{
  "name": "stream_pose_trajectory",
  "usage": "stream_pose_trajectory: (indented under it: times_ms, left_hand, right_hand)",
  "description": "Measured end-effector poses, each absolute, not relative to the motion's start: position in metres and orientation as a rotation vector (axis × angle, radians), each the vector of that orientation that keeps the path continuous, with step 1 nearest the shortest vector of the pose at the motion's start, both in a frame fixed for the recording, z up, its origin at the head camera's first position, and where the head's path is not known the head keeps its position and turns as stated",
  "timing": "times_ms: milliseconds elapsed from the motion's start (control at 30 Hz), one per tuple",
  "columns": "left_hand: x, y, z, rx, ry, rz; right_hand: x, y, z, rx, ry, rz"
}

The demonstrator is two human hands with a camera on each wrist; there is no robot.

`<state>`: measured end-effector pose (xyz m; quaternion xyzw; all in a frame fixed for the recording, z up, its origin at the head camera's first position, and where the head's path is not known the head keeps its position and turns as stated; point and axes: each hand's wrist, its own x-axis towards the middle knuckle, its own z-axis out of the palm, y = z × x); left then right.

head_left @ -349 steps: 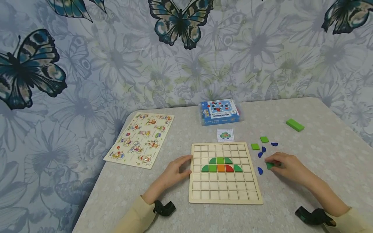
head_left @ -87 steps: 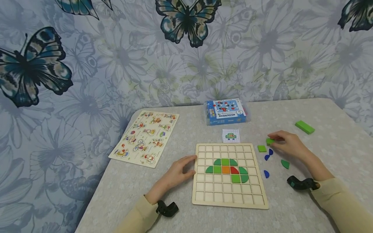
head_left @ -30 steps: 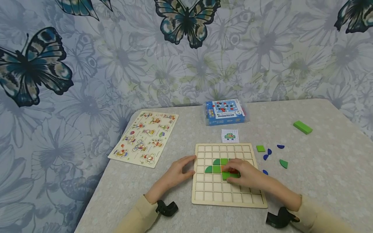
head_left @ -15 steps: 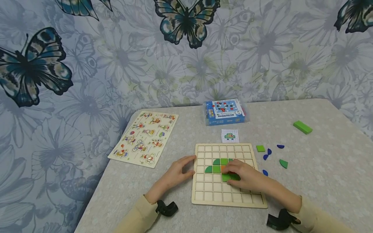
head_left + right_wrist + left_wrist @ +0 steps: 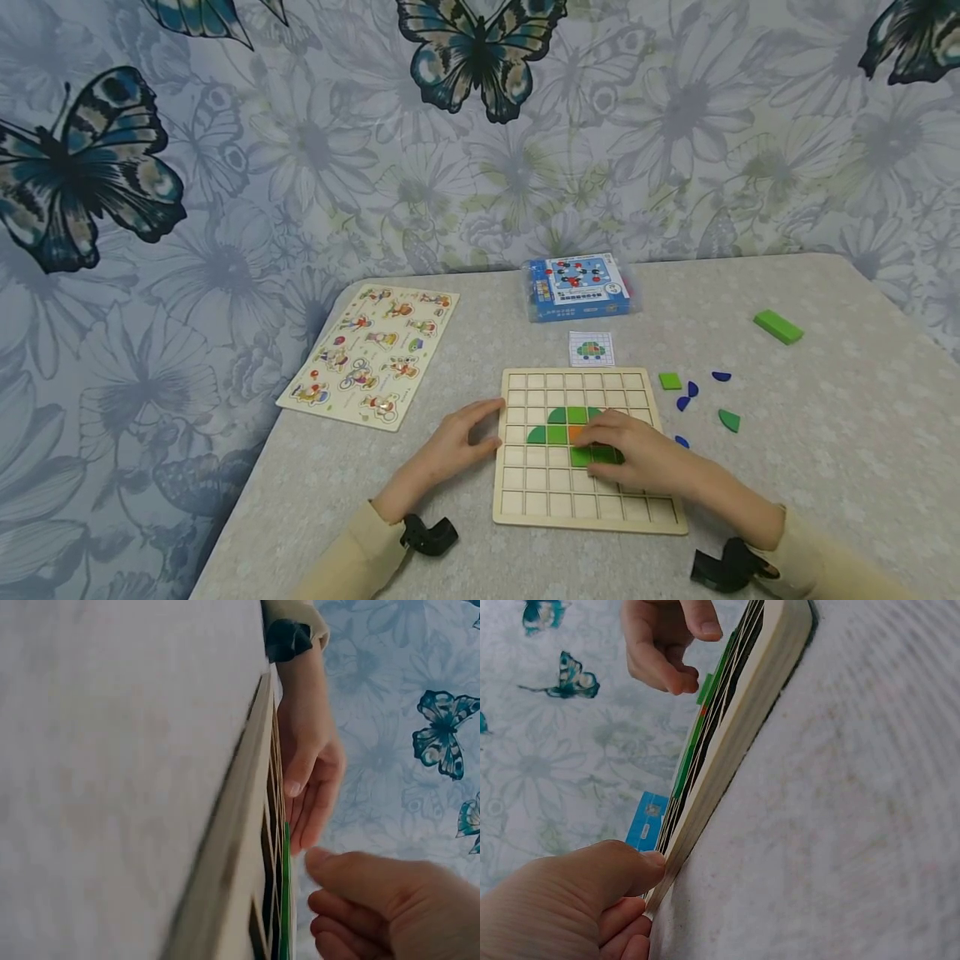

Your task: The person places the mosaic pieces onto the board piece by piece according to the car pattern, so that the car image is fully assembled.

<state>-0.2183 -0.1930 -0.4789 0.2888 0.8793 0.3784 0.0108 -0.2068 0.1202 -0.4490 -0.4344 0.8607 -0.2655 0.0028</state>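
A wooden grid board (image 5: pixel 525 500) lies flat on the table, its middle filled with green tiles (image 5: pixel 557 435) and an orange square (image 5: pixel 575 432). My left hand (image 5: pixel 447 450) rests thumb and fingertips against the board's left edge. In the left wrist view the thumb (image 5: pixel 622 871) lies along that edge. My right hand (image 5: pixel 637 454) is over the tiles, its fingertips near the orange square and its thumb just below a green square (image 5: pixel 581 457). Nothing shows between the loosely bent right fingers (image 5: pixel 341 915) in the right wrist view. The right hand hides part of the pattern.
Right of the board lie a green square (image 5: pixel 670 381), several blue half-round tiles (image 5: pixel 722 377) and a green quarter-round tile (image 5: pixel 729 421). Farther off is a green block (image 5: pixel 778 327). A pattern card (image 5: pixel 592 349), a blue box (image 5: pixel 579 289) and a picture board (image 5: pixel 367 358) lie behind.
My right hand pinched a green square at the right, carried it left onto the board below the orange square, and its thumb has since eased slightly away. The left hand stays put.
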Motion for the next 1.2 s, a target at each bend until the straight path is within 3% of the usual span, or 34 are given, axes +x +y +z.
stream_pose_trajectory:
  times_ms: [200,500,1200]
  left_hand:
    - [-0.218,-0.194,-0.479,0.911,2.756,1.165]
    - [-0.218,-0.193,-0.478,0.899,2.766,1.154]
    - [-0.218,-0.194,-0.480,0.919,2.768,1.161]
  right_hand:
    - [-0.217,0.137,-0.440,-1.352,2.742,-0.897]
    - [-0.241,0.177,-0.437,-1.132,2.889,-0.984]
    - [-0.273,0.226,-0.466,-0.922,3.117,-0.931]
